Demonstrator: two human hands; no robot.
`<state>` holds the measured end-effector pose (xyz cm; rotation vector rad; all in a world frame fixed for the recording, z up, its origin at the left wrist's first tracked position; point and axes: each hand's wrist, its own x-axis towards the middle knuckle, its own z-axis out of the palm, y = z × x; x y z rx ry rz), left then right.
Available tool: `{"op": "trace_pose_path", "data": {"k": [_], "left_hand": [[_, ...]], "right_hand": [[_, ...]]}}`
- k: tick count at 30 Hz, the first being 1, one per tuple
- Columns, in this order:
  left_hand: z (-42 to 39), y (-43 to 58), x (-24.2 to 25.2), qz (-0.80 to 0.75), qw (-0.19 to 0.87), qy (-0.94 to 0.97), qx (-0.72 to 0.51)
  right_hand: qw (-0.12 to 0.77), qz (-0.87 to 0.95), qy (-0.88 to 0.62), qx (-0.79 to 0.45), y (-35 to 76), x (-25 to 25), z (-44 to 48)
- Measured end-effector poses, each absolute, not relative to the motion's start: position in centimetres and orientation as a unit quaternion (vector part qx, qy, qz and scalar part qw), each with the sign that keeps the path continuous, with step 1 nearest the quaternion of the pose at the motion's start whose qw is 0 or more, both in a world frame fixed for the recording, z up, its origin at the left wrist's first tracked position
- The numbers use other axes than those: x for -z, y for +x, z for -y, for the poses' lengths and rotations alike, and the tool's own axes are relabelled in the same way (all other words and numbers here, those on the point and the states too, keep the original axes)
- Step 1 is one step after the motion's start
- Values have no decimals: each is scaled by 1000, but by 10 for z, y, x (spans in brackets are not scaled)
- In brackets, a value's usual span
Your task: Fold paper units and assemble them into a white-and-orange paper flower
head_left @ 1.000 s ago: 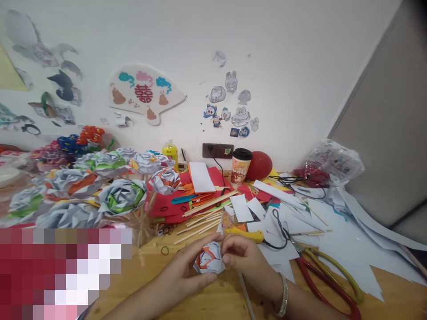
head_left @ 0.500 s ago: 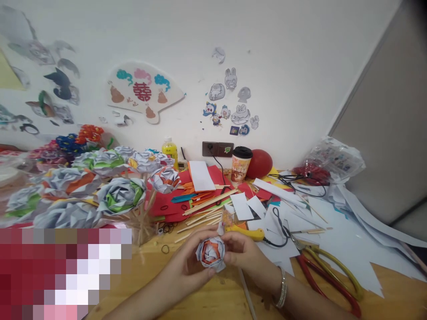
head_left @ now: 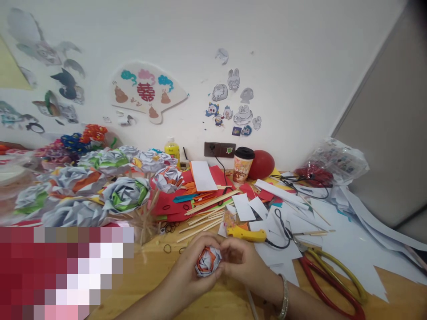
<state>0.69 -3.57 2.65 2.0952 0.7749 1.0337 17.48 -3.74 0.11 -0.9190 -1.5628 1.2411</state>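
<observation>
Low in the middle of the head view, a small folded paper flower (head_left: 208, 261), white-grey with orange edges, faces up between my hands. My left hand (head_left: 195, 278) is wrapped round its left side, thumb along the lower edge. At its right side my right hand (head_left: 242, 262) has its fingers pinched together by the petals; a beaded bracelet (head_left: 284, 297) is on that wrist. A thin stick (head_left: 251, 303) shows below my right hand. Just beyond the hands lies a yellow glue gun (head_left: 246, 233).
Several larger paper flowers (head_left: 126, 194) stand at the left. Wooden sticks (head_left: 213, 202), red paper (head_left: 171, 205) and white sheets (head_left: 336, 240) cover the table's middle and right. Large scissors (head_left: 330, 275) lie at the right. A paper cup (head_left: 242, 169) and red balloon (head_left: 262, 164) stand near the wall.
The flower has tilted and turned in my left hand and sits slightly further left. My right hand's fingers have drawn closer together at its right edge. The whole view has shifted slightly.
</observation>
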Motion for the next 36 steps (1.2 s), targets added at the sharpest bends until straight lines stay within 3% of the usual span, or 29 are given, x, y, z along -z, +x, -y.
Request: {"op": "trace_pose_path", "data": {"k": [5, 10, 20, 27, 36], "left_hand": [[35, 8, -25, -359, 258, 807, -392], [33, 6, -22, -373, 209, 805, -412], [34, 7, -22, -364, 230, 802, -413], [33, 4, -9, -360, 273, 797, -401], [30, 4, -13, -357, 276, 767, -455]], "right_hand": [[461, 683, -426, -373, 181, -20, 40], [455, 745, -386, -297, 174, -19, 52], [467, 719, -391, -336, 175, -22, 52], [464, 764, -361, -264, 175, -22, 55], [440, 711, -422, -350, 179, -20, 51]]}}
